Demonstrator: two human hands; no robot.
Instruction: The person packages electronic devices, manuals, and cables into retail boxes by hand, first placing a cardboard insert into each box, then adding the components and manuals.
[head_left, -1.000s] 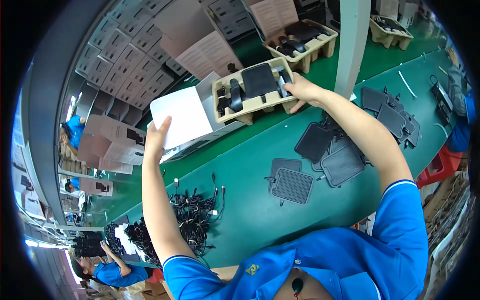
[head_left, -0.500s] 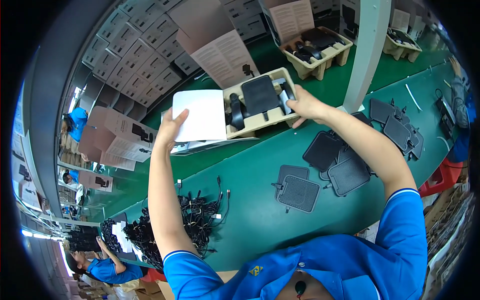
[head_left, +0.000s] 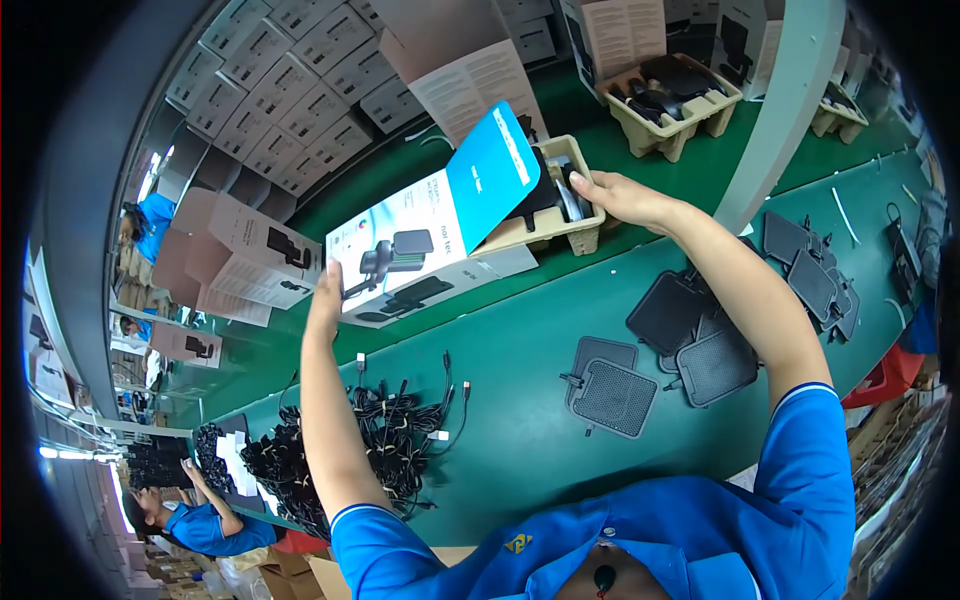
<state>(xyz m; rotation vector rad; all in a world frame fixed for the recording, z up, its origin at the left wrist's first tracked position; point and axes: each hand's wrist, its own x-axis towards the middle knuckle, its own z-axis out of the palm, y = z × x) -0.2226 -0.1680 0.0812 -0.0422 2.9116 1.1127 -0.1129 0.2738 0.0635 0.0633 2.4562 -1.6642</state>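
1. While I watch from my distant post, a co-worker in a blue shirt (head_left: pixel 215 528) stands out at the lower left edge of my view.
2. Right of that I get an open carton (head_left: pixel 262 248) with a printed device on it, and stacked cartons (head_left: pixel 275 95) above.
3. I have the left hand (head_left: pixel 326 298) gripping the left end of the white box (head_left: pixel 400 235), thumb against its edge; I cannot make out all its fingers.
4. Below the box, a tangle of black cables (head_left: pixel 385 435) lies on the green table (head_left: pixel 530 480), beside the left forearm.
5. The box itself lies tilted above the table, printed face up, its bright blue flap (head_left: pixel 495 175) raised at the right end.
6. Just right of it I find the cream tray (head_left: pixel 583 240) with black parts inside; the flap hides its left portion, so I cannot tell how far it sits in the box.
7. I see the right hand (head_left: pixel 612 196) clasping the tray's right end, thumb on top.
8. Farther right, a second loaded tray (head_left: pixel 647 132) stands behind that hand, while mesh panels (head_left: pixel 612 398) lie nearer the wearer.
9. Last come a pale post (head_left: pixel 785 115) and a heap of dark pads (head_left: pixel 812 280) toward the right edge.
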